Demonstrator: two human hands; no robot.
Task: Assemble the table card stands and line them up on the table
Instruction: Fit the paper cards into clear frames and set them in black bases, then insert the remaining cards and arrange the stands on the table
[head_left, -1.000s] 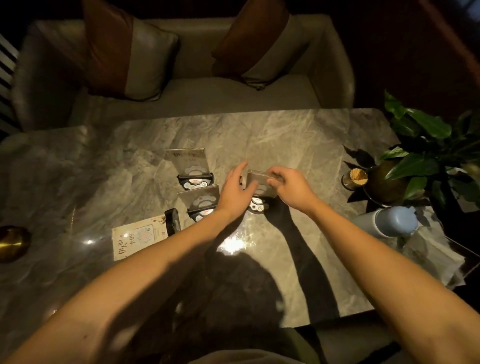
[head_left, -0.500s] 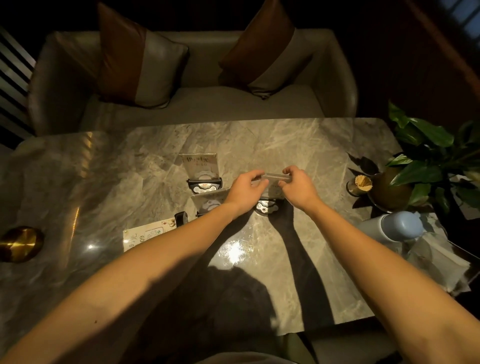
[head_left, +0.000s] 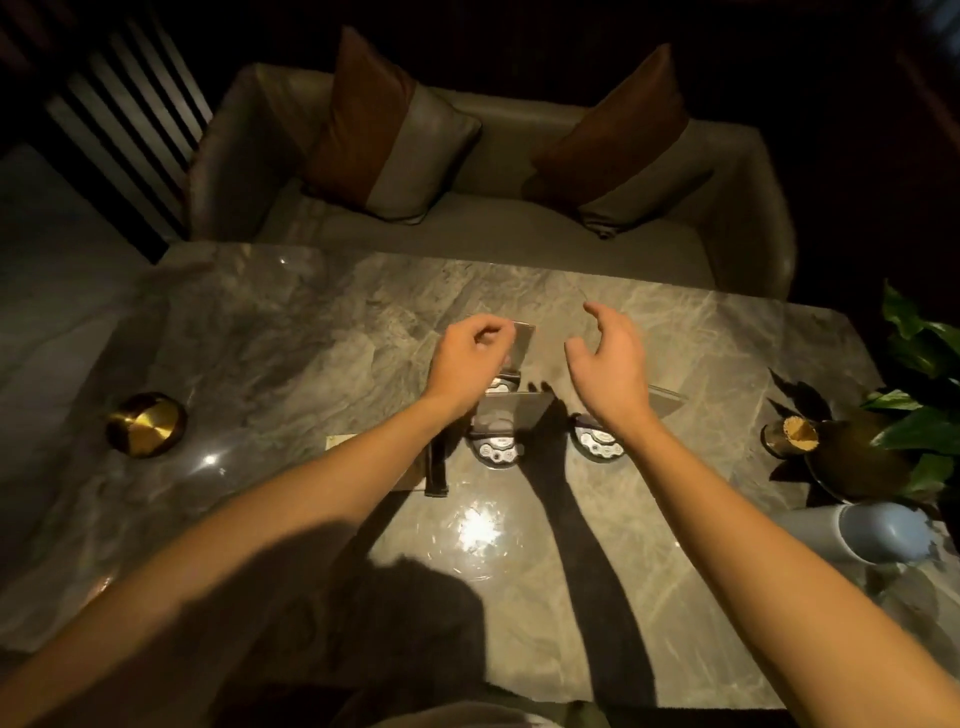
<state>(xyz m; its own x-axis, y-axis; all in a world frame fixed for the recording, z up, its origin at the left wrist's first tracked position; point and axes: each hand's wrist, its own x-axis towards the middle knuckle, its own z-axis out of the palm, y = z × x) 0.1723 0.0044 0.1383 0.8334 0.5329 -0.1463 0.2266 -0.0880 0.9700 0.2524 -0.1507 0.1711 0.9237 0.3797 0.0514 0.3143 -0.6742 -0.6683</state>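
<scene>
On the marble table (head_left: 311, 332), nearest, a card stand (head_left: 426, 462) lies flat, mostly under the left forearm. Beyond stand two upright card stands (head_left: 511, 415) and (head_left: 597, 441). Above them the right hand (head_left: 610, 364) hovers spread, holding nothing. The left hand (head_left: 470, 358) hangs loosely curled, empty, before the farthest stand (head_left: 522, 345).

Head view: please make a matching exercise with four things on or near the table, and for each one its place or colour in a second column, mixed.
Things:
1. brass bowl
2. blue bottle
3. plant
4. cushions

Descriptions:
A. lying on its side at the table's right edge
B. on the sofa behind the table
C. gold coloured, on the left part of the table
D. green leaves, at the far right

Pairs: 1-C, 2-A, 3-D, 4-B
</scene>
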